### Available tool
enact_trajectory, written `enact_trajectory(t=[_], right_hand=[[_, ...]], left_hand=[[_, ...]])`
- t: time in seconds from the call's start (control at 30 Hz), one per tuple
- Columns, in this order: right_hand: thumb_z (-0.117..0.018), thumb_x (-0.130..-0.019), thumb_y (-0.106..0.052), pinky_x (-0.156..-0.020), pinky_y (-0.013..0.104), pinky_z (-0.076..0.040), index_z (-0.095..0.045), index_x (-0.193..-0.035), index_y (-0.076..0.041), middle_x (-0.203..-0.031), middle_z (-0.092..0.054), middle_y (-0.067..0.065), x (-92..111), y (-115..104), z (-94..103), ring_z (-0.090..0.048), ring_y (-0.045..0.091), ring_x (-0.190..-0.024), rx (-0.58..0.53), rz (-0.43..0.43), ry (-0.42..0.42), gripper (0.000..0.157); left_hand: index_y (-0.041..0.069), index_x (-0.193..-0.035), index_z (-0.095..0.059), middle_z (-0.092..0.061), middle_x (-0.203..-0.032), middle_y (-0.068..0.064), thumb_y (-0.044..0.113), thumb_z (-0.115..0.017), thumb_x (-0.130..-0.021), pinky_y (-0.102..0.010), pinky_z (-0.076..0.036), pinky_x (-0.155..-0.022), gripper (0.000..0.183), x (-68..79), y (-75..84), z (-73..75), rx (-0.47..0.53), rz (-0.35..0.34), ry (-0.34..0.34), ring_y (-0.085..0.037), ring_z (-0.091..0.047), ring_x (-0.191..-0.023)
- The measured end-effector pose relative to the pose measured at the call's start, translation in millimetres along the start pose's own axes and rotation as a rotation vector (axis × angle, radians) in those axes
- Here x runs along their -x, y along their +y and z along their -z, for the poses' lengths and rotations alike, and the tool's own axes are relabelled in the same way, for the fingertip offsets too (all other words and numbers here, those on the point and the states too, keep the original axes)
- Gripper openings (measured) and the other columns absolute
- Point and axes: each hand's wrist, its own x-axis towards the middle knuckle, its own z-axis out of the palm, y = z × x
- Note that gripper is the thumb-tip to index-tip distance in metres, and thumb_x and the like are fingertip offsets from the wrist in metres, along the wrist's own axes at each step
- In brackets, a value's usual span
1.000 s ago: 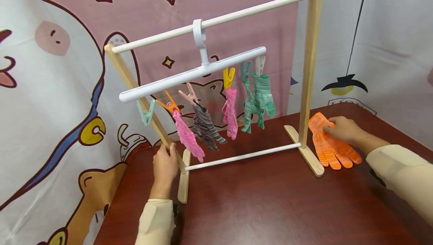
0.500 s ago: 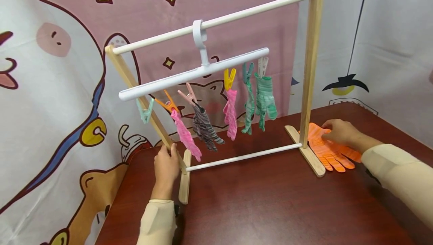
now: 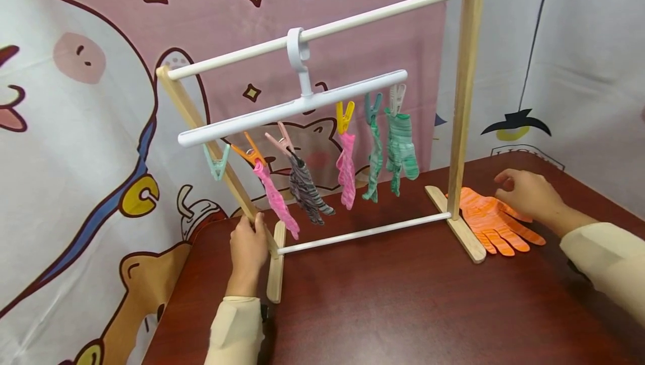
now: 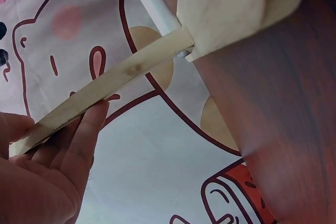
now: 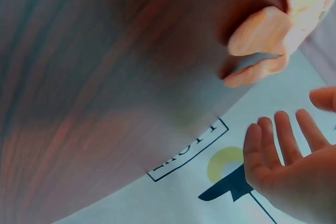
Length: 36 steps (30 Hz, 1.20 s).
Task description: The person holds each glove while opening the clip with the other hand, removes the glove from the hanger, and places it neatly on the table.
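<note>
While the left hand [image 3: 249,248] grips the rack [image 3: 464,90] at seven o'clock, the right hand [image 3: 529,194], fingers loose, hovers by the orange glove [image 3: 491,220] at four; red-brown table [image 3: 393,303] below, cartoon-printed cloth [image 3: 201,6] at twelve.

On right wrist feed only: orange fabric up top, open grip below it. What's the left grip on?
Observer: Left grip is curled round the left wooden post of a rack, per the head and left wrist views.
Operator: Copy. Where's that orange fabric relative to the rack?
Observer: Head view: it's an orange glove, lying beside the rack's right foot.
Operator: Any clip free up there?
Observer: Yes, head view shows the pale green clip near the left end of the white hanger with nothing in it.
</note>
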Motion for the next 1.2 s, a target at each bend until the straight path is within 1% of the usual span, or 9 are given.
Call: enact_trajectory(t=[0.1, 0.27, 0.33, 0.47, 0.67, 0.73, 0.87, 1.03, 1.2], right_hand=[[-0.059, -0.085, -0.021, -0.058, 0.042, -0.047, -0.053, -0.113, -0.001, -0.105, -0.056, 0.03, 4.9, -2.4, 3.7, -0.056, 0.037, -0.081, -0.029, 0.033, 0.087, 0.035], [-0.051, -0.091, -0.03, -0.045, 0.034, -0.041, -0.054, -0.116, -0.005, -0.101, -0.057, 0.025, 20.6, -15.1, 8.2, -0.052, 0.026, -0.059, -0.113, 0.059, 0.158, 0.035], [-0.049, -0.092, -0.034, -0.046, 0.033, -0.04, -0.054, -0.116, -0.006, -0.103, -0.057, 0.023, 28.1, -21.8, 9.6, -0.052, 0.028, -0.063, -0.145, 0.069, 0.178, 0.037], [-0.052, -0.092, -0.035, -0.054, 0.029, -0.04, -0.058, -0.111, -0.008, -0.103, -0.06, 0.017, 41.5, -36.9, 12.5, -0.053, 0.027, -0.081, -0.185, 0.108, 0.266, 0.034], [-0.06, -0.088, -0.029, -0.052, 0.016, -0.038, -0.063, -0.1, -0.015, -0.086, -0.061, 0.0, 60.0, -64.8, 17.3, -0.047, -0.001, -0.066, -0.267, 0.184, 0.405, 0.019], [-0.061, -0.087, -0.027, -0.054, 0.013, -0.038, -0.063, -0.098, -0.017, -0.085, -0.06, -0.007, 65.5, -75.3, 18.9, -0.047, -0.005, -0.065, -0.304, 0.207, 0.42, 0.015], [-0.063, -0.086, -0.023, -0.057, 0.012, -0.039, -0.064, -0.097, -0.018, -0.083, -0.058, -0.015, 71.6, -95.2, 19.0, -0.049, -0.004, -0.066, -0.365, 0.243, 0.417, 0.012], [-0.064, -0.086, -0.021, -0.06, 0.011, -0.039, -0.065, -0.096, -0.016, -0.081, -0.061, -0.011, 73.2, -112.2, 16.1, -0.051, -0.002, -0.067, -0.424, 0.266, 0.398, 0.011], [-0.061, -0.088, -0.026, -0.059, 0.015, -0.04, -0.063, -0.095, -0.019, -0.082, -0.061, -0.008, 70.5, -126.4, 11.6, -0.051, 0.002, -0.069, -0.456, 0.265, 0.352, 0.01]], left_hand=[[0.009, -0.097, -0.061, -0.069, -0.081, -0.01, 0.041, -0.042, -0.095, -0.044, -0.051, -0.064, 0.037, 0.1, 0.5, 0.2, -0.002, -0.001, -0.001, -0.028, -0.067, -0.073], [0.009, -0.098, -0.061, -0.069, -0.081, -0.01, 0.04, -0.043, -0.095, -0.045, -0.05, -0.064, 0.036, 0.6, 0.9, 0.7, -0.01, -0.001, -0.001, -0.028, -0.067, -0.073], [0.009, -0.098, -0.061, -0.069, -0.081, -0.01, 0.04, -0.043, -0.095, -0.045, -0.05, -0.064, 0.036, 1.1, 1.1, 0.9, -0.011, 0.0, -0.001, -0.028, -0.067, -0.073], [0.009, -0.099, -0.061, -0.069, -0.082, -0.01, 0.041, -0.042, -0.096, -0.045, -0.05, -0.065, 0.036, 1.7, 1.1, 1.2, -0.009, -0.001, 0.0, -0.028, -0.067, -0.073], [0.009, -0.1, -0.061, -0.069, -0.082, -0.01, 0.043, -0.04, -0.095, -0.044, -0.05, -0.062, 0.039, 1.6, 1.4, 0.9, -0.007, -0.005, -0.003, -0.027, -0.067, -0.072], [0.009, -0.099, -0.061, -0.069, -0.081, -0.01, 0.043, -0.04, -0.095, -0.044, -0.05, -0.063, 0.04, 1.1, 1.1, 0.7, -0.009, -0.005, -0.002, -0.027, -0.067, -0.072], [0.009, -0.098, -0.061, -0.068, -0.081, -0.009, 0.044, -0.04, -0.095, -0.043, -0.051, -0.062, 0.041, 0.1, -0.9, -0.1, -0.013, -0.004, 0.002, -0.027, -0.067, -0.072], [0.008, -0.096, -0.061, -0.068, -0.08, -0.009, 0.045, -0.04, -0.095, -0.042, -0.051, -0.062, 0.042, -0.5, -2.2, -1.5, -0.012, 0.002, 0.0, -0.027, -0.066, -0.071], [0.009, -0.096, -0.061, -0.069, -0.08, -0.009, 0.044, -0.041, -0.095, -0.042, -0.051, -0.062, 0.041, 0.0, -1.7, -1.9, -0.01, 0.009, 0.003, -0.027, -0.067, -0.071]])
